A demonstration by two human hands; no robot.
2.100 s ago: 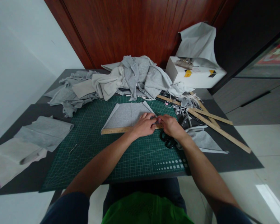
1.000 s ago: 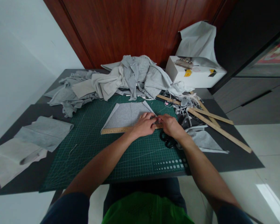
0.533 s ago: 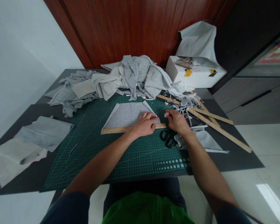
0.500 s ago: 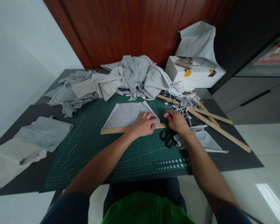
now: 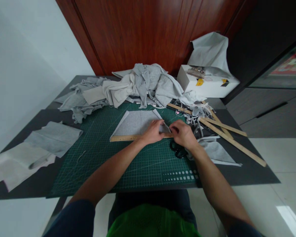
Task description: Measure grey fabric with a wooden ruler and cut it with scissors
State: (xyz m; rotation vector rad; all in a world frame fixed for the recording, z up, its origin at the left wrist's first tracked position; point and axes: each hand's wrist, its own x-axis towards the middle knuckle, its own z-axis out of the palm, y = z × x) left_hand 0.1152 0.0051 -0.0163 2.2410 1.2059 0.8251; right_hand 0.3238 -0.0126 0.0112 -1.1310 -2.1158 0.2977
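A grey fabric piece (image 5: 135, 122) with slanted sides lies on the green cutting mat (image 5: 128, 164), a wooden ruler (image 5: 124, 138) along its near edge. My left hand (image 5: 151, 132) rests over the fabric and the ruler's right part, pressing down with thumb and fingers apart. My right hand (image 5: 184, 134) is closed in a pinch at the fabric's right corner, by the ruler's end. The pink tailor's chalk seen in it earlier is now hidden by the fingers. Black-handled scissors (image 5: 179, 152) lie just below my right hand, partly under the forearm.
Heaped grey and cream fabric (image 5: 148, 82) runs along the back. A white box (image 5: 209, 86) stands at back right, with wooden strips (image 5: 234, 141) and scraps (image 5: 198, 110) before it. Cut pieces (image 5: 54, 138) lie left; another grey piece (image 5: 219, 149) lies right.
My right hand has moved left and down to the fabric's corner, and the pink chalk has gone out of sight in its fingers. My left hand stays on the ruler, fingers more curved. The view shifted slightly.
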